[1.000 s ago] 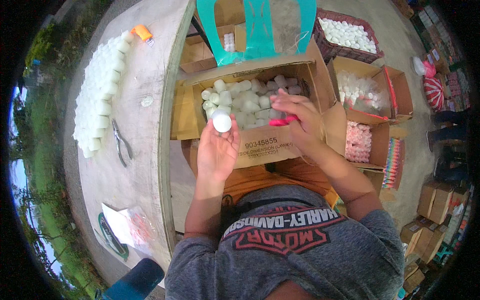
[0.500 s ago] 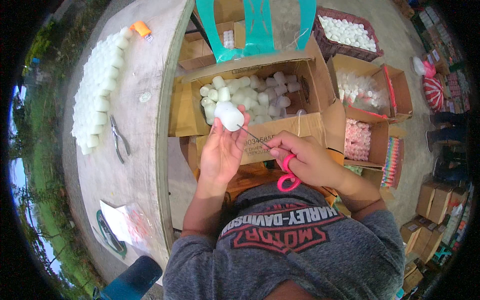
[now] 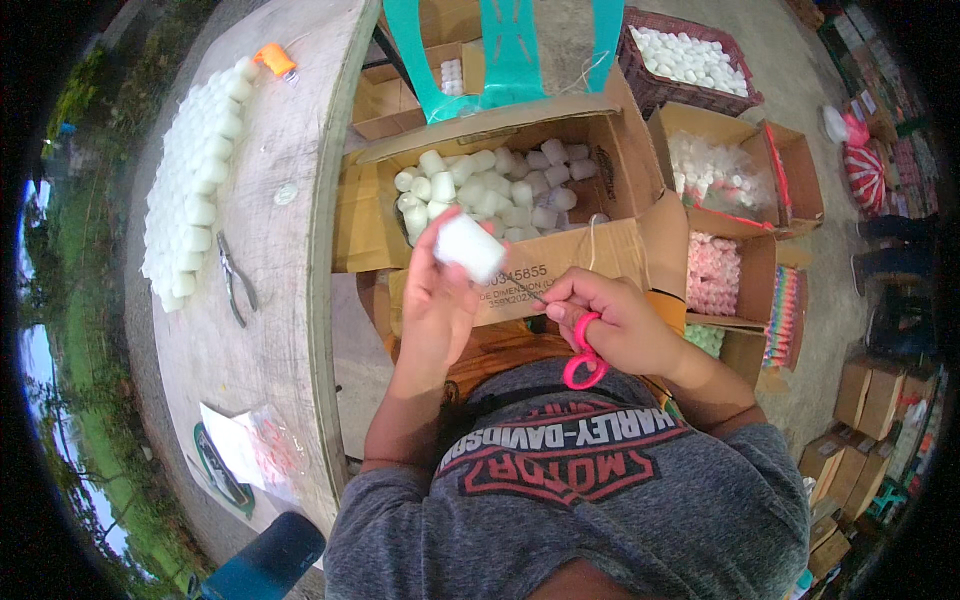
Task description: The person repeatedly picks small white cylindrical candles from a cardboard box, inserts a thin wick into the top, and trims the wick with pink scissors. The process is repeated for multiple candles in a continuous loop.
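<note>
My left hand (image 3: 438,300) holds a small white cylinder (image 3: 468,247) up in front of me, tilted. My right hand (image 3: 612,322) grips pink-handled scissors (image 3: 583,352), one finger through a loop, and pinches a thin string that runs toward the cylinder. Just beyond both hands stands an open cardboard box (image 3: 580,258) filled with several more white cylinders (image 3: 490,190).
To the left a round wooden table (image 3: 290,280) carries rows of white cylinders (image 3: 195,180), pliers (image 3: 236,278), an orange object (image 3: 276,60) and a plastic bag (image 3: 255,450). Open boxes (image 3: 725,180) and a crate of white cylinders (image 3: 690,55) stand to the right. A teal chair (image 3: 510,50) is behind the box.
My left hand lifted the cylinder from over the box toward me. My right hand pulled back from the box with the scissors and now pinches the string.
</note>
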A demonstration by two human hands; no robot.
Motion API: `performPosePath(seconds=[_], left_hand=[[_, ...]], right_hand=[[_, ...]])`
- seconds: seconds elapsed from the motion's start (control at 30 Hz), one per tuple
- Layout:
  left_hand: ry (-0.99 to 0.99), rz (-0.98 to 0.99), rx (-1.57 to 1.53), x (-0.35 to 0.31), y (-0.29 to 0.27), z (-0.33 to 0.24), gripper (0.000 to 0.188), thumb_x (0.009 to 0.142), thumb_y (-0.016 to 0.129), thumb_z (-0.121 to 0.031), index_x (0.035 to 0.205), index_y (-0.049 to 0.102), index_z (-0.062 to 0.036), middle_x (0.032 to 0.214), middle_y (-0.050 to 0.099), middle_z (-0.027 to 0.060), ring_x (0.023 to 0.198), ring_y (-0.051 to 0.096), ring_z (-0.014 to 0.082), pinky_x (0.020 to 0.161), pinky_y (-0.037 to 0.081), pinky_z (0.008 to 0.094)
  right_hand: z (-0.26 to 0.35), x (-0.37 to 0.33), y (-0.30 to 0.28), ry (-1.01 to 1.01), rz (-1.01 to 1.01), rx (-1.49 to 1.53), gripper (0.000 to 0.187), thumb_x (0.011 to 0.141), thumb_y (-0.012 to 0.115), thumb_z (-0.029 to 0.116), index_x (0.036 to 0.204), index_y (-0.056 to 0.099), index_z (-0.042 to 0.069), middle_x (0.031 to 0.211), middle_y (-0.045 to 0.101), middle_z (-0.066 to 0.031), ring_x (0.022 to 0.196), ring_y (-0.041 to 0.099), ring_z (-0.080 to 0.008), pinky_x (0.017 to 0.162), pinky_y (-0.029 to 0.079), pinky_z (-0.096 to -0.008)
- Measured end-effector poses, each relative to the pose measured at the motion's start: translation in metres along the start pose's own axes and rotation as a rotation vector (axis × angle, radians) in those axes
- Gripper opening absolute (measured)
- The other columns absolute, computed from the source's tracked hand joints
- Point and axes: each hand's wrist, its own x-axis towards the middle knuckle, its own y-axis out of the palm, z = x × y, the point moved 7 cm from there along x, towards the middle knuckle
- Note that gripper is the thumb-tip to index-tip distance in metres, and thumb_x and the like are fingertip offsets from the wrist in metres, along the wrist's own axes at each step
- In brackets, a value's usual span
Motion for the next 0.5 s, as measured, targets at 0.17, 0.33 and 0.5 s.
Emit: performPosePath(seconds=[0.17, 0.33, 0.5], left_hand=[[-0.026, 0.105, 0.301, -0.006, 0.023, 0.003, 0.092, 0.074, 0.071, -0.041, 0.141, 0.019, -0.0055, 0.114, 0.053, 0.0126, 0.101, 0.054, 0.0204, 0.088, 0.044, 0.0335], [0.017, 0.193, 0.224, -0.011, 0.030, -0.005, 0.075, 0.081, 0.067, -0.016, 0.138, 0.019, -0.0055, 0.117, 0.051, 0.0165, 0.107, 0.052, 0.0239, 0.092, 0.041, 0.0359], [0.133, 0.028, 0.246, -0.016, 0.009, -0.002, 0.068, 0.081, 0.066, -0.032, 0.132, 0.028, -0.0079, 0.116, 0.050, 0.0185, 0.107, 0.052, 0.0269, 0.090, 0.045, 0.0416]], right_hand=[[0.005, 0.001, 0.002, -0.061, -0.030, 0.152, 0.014, 0.091, 0.045, 0.000, 0.100, 0.036, 0.006, 0.069, 0.049, -0.0018, 0.059, 0.047, -0.0070, 0.051, 0.037, -0.0201], [0.004, 0.001, 0.006, -0.021, -0.002, 0.466, 0.023, 0.088, 0.048, -0.002, 0.099, 0.031, 0.009, 0.071, 0.052, -0.0048, 0.062, 0.052, -0.0097, 0.054, 0.040, -0.0200], [0.000, -0.005, 0.008, 0.023, 0.055, 0.385, 0.021, 0.089, 0.053, 0.003, 0.105, 0.040, 0.006, 0.078, 0.059, -0.0068, 0.065, 0.056, -0.0110, 0.057, 0.044, -0.0223]])
